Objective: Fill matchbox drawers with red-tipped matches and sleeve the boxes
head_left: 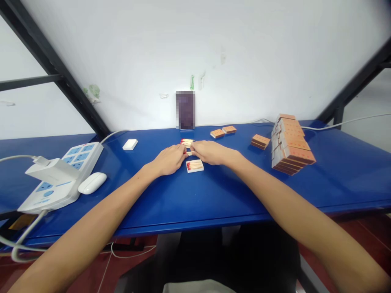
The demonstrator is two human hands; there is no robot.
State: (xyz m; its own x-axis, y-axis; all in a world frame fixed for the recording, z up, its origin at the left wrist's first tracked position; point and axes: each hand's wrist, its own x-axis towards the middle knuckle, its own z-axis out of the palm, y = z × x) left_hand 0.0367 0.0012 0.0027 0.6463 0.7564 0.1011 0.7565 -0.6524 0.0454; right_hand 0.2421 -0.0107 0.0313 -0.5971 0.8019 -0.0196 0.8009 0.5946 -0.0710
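Both hands meet near the middle of the blue table. My left hand [171,158] has its fingers curled together at the red-headed end of some matches [190,153]. From the other side, my right hand [212,152] pinches the pale ends of these matches; the fingers partly cover them. Just in front of the hands lies an open white matchbox tray [194,170], with several red-tipped matches inside. Behind the fingertips is another group of matches [187,142], partly hidden by the hands.
At right stands a tall stack of orange matchboxes [295,140], with a smaller pile [260,141] beside it. Two matchboxes [223,132] lie at the back. A power strip [65,175], white earbud case [92,183] and small white box [130,144] are at left. A dark pixelated rectangle [186,110] leans against the wall.
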